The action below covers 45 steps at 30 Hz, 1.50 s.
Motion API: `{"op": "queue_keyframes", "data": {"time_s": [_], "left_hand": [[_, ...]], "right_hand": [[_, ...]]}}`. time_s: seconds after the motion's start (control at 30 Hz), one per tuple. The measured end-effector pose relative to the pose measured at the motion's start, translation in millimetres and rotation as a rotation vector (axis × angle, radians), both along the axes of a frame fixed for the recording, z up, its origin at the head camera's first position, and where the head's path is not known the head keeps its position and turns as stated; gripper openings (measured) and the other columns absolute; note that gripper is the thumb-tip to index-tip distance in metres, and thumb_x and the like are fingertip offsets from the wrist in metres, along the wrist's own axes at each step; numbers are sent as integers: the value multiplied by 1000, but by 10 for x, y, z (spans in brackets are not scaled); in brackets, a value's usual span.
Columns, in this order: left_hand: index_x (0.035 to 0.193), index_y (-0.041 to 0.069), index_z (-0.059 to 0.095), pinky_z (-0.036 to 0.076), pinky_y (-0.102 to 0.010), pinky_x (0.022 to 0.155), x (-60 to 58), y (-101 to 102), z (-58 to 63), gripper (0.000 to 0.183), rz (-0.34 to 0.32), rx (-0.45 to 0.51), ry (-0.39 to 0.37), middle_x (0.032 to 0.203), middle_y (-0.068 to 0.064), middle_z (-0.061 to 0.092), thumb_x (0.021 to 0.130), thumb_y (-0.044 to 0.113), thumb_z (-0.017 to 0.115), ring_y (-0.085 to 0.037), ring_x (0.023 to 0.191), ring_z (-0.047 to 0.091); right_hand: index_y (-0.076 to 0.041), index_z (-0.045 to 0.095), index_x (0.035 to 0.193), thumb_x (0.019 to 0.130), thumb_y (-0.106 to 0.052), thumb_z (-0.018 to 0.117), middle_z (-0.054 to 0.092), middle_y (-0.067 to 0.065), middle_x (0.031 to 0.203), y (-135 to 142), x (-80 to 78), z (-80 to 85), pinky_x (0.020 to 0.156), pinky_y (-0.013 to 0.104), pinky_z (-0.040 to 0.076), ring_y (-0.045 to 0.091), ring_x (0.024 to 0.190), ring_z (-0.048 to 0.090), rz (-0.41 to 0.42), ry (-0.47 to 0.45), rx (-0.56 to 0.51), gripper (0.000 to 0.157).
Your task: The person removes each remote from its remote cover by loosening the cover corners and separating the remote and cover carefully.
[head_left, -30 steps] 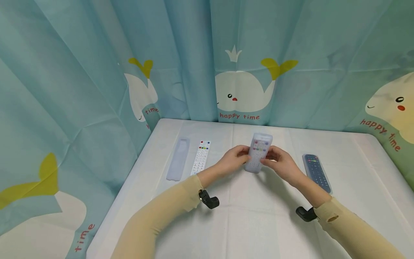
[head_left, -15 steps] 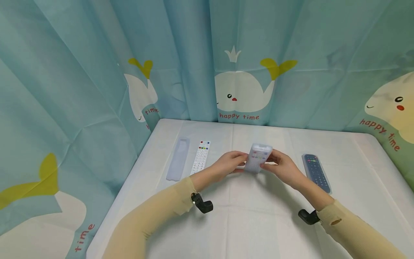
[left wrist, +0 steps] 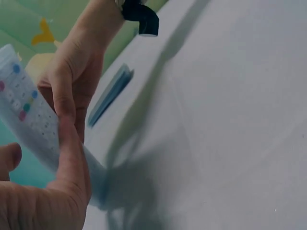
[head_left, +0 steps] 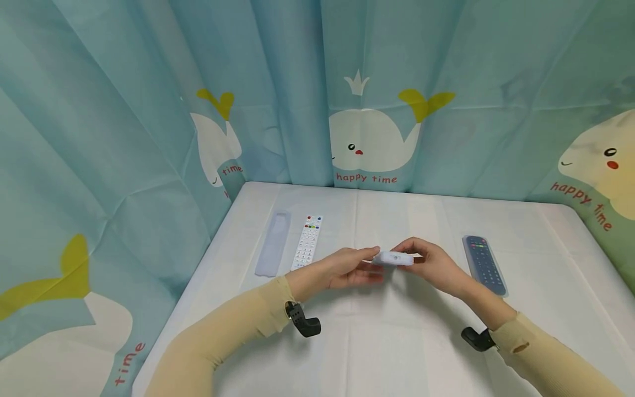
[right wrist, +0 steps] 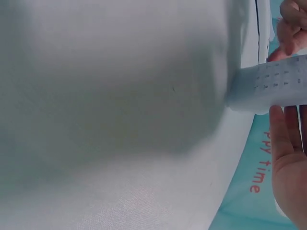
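A white remote control with coloured buttons (left wrist: 29, 103) is in a translucent sleeve (head_left: 395, 258) above the tabletop. It is tipped so that its narrow end faces the head view. My right hand (head_left: 432, 263) grips the sleeve's right edge between thumb and fingers. On its other side, my left hand (head_left: 349, 268) touches the edge with the thumb, its fingers fairly straight and spread lower down. In the right wrist view, the sleeve's far end (right wrist: 242, 96) hangs close over the white cloth.
On the left lie a translucent sleeve (head_left: 274, 245) and a second white remote (head_left: 307, 241). A dark remote in a clear sleeve (head_left: 485, 266) lies to the right. A whale-print curtain (head_left: 297, 94) stands behind the white table (head_left: 387, 342).
The sleeved remote has come down and tipped, from showing its buttons to showing its end. My left hand has lowered and its fingers have spread off the sleeve; the right hand keeps its grip.
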State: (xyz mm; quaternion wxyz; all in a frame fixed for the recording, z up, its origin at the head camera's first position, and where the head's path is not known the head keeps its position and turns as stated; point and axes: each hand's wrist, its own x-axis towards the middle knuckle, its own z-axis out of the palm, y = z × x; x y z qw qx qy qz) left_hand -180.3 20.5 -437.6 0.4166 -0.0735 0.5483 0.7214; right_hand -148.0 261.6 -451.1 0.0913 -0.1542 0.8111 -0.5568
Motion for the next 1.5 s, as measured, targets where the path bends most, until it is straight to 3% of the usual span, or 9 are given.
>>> {"op": "queue_keyframes", "data": {"time_s": [0.17,0.43,0.5,0.63,0.73,0.83,1.0,1.17,1.5], "left_hand": [[133,-9,54,53,-39,97,32,13,-13,40,-47,53,-25,115,-21,67,104,18,62,-25,96,70],[125,-14,57,48,-42,102,96,14,-86,26,-141,68,-6,106,-18,68,103,1,55,-24,98,68],[124,-14,57,49,-43,101,116,15,-100,26,-161,48,11,104,-18,68,103,2,55,-25,99,69],[129,-12,54,52,-42,97,157,14,-130,32,-191,-21,36,105,-17,69,102,4,59,-26,100,70],[138,-10,48,53,-43,96,185,13,-147,42,-203,-54,38,108,-17,69,102,5,60,-26,99,70],[145,-8,43,54,-44,95,197,11,-167,49,-217,-57,38,111,-17,68,102,6,61,-24,98,70],[150,-4,40,61,-35,77,203,22,-192,55,-237,-91,96,109,-16,69,101,6,63,-22,90,70],[154,0,35,60,-28,61,188,53,-184,65,-241,-202,254,108,-11,69,98,8,68,-20,85,70],[151,-1,40,61,-35,73,99,110,-125,61,-218,-350,480,123,-10,61,99,12,69,-20,94,67]], "right_hand": [[-10,66,120,95,0,69,60,12,129,-26,65,-17,94,36,55,41,127,55,55,1,13,26],[-8,64,124,96,0,66,60,11,133,-52,192,-37,106,46,47,36,132,52,23,-4,78,29],[-2,57,135,97,-3,65,55,18,141,-53,234,-22,105,45,48,38,134,50,-19,-81,55,39],[5,33,153,101,-16,63,47,26,146,-58,310,22,98,38,52,34,124,57,-93,-373,-91,64],[9,22,155,102,-22,62,53,24,137,-54,346,22,92,34,56,24,109,64,-88,-570,-210,74],[13,19,154,102,-22,63,59,19,128,-49,365,0,87,31,57,19,100,65,-45,-645,-261,77],[15,17,153,101,-17,64,61,18,124,-56,364,-36,83,29,58,18,96,66,-18,-658,-293,77],[15,15,154,100,-12,65,61,17,121,-96,324,-72,82,31,59,18,95,67,-47,-613,-293,78],[5,23,157,96,-10,71,54,21,123,-173,192,-43,85,39,59,23,99,64,-151,-391,-115,79]]}}
